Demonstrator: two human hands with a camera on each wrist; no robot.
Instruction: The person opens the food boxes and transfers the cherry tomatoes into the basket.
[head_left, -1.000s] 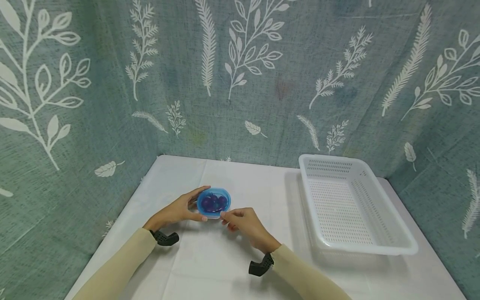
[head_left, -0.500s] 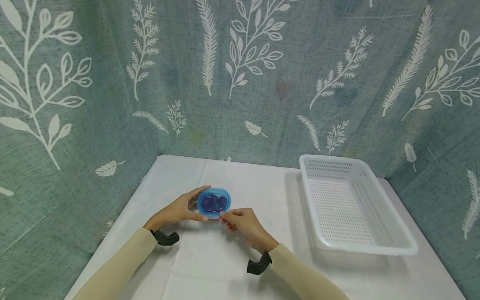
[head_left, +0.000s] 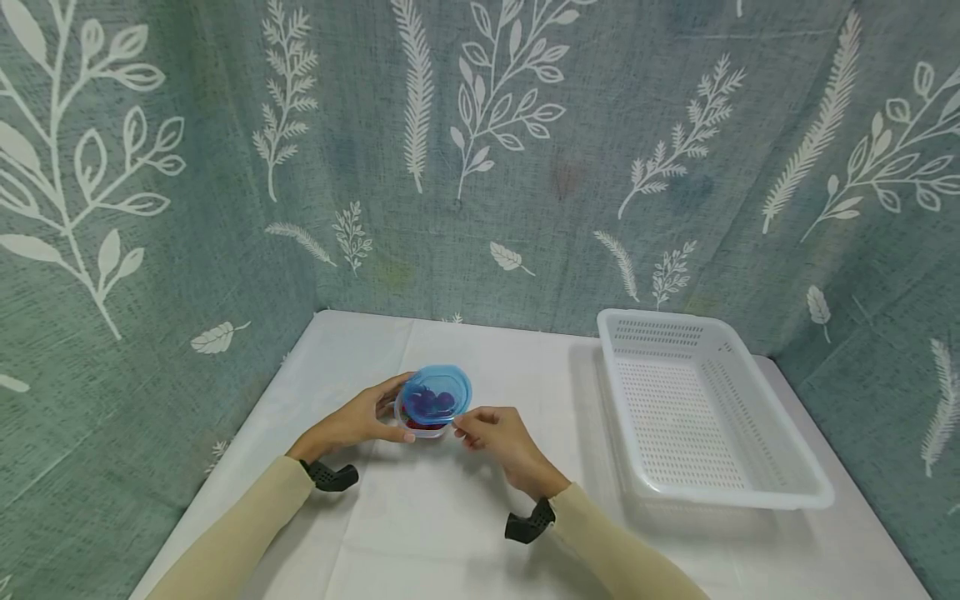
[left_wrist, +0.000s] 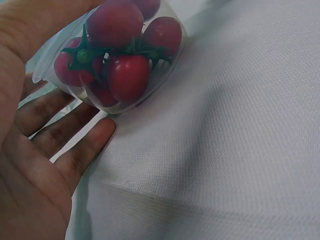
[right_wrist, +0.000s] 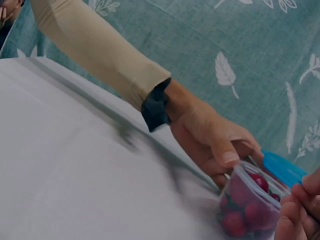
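On the left part of the table, my left hand [head_left: 356,422] grips a small clear plastic container [head_left: 426,432] from its left side, thumb near and fingers behind. Red cherry tomatoes [left_wrist: 129,78] with green stems fill it, as the left wrist view shows through the wall. My right hand [head_left: 512,450] pinches the near right edge of a translucent blue lid [head_left: 444,379]. In the right wrist view the lid [right_wrist: 282,168] is tilted up off the container's near rim, and some tomatoes show beneath. Its far side lies close to my left fingers; whether it touches the rim there I cannot tell.
A large white perforated basket [head_left: 641,450] stands on the right part of the table. White cloth [head_left: 420,533] covers the tabletop. A green leaf-patterned curtain [head_left: 525,250] hangs behind and along the sides.
The lid sat on the container's top before; now my right hand has lifted it and shifted it up and rightward, baring the near rim. My left hand and the container have stayed put.
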